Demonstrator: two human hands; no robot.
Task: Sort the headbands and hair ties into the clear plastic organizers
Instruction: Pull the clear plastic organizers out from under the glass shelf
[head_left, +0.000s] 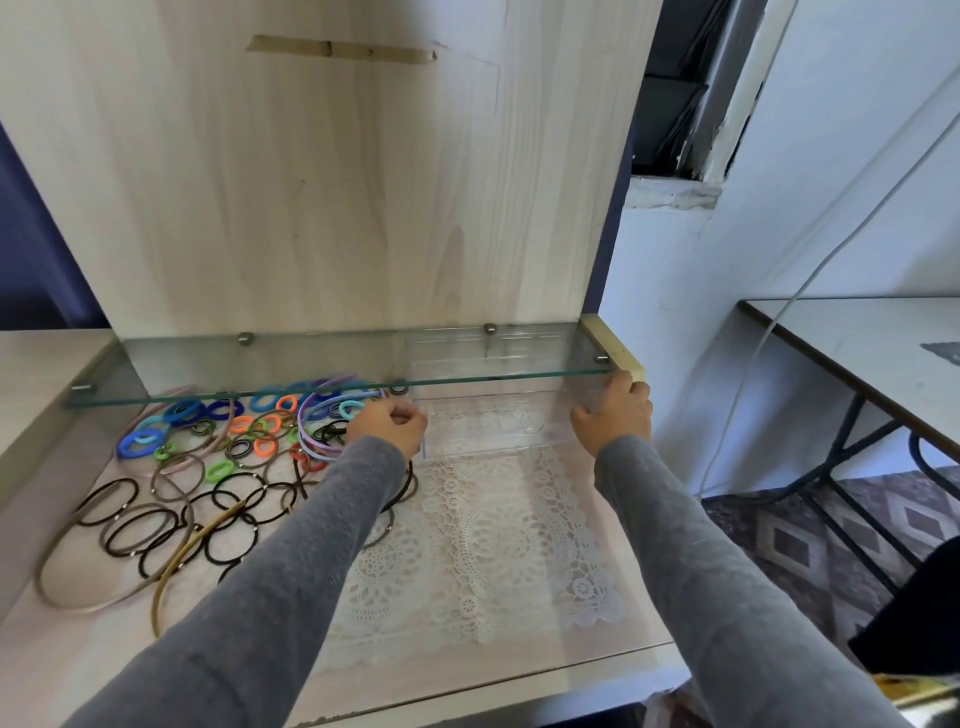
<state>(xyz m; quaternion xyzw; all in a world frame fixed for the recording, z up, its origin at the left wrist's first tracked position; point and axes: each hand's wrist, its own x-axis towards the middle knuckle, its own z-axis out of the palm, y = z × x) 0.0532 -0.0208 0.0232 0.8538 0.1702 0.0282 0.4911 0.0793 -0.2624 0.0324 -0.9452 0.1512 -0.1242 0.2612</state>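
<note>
Under the long glass shelf (260, 364), on the white lace mat (493, 545), sits the clear rectangular plastic organizer (488, 431). The left hand (389, 428) and the right hand (615, 415) clasp its opposite ends with curled fingers. A heap of coloured and black elastic hair ties (218, 470) lies just to its left.

Soft daylight, perhaps from right; wide-angle edges bend.

1. Nothing legible is showing: no text, labels, brands or numbers.
2. Clear organizer (488, 415), glass shelf (260, 358), wood back panel (311, 182) — all are showing blank surfaces.
3. Hair ties (137, 441) and headbands (104, 597) are showing no tags or print.
</note>
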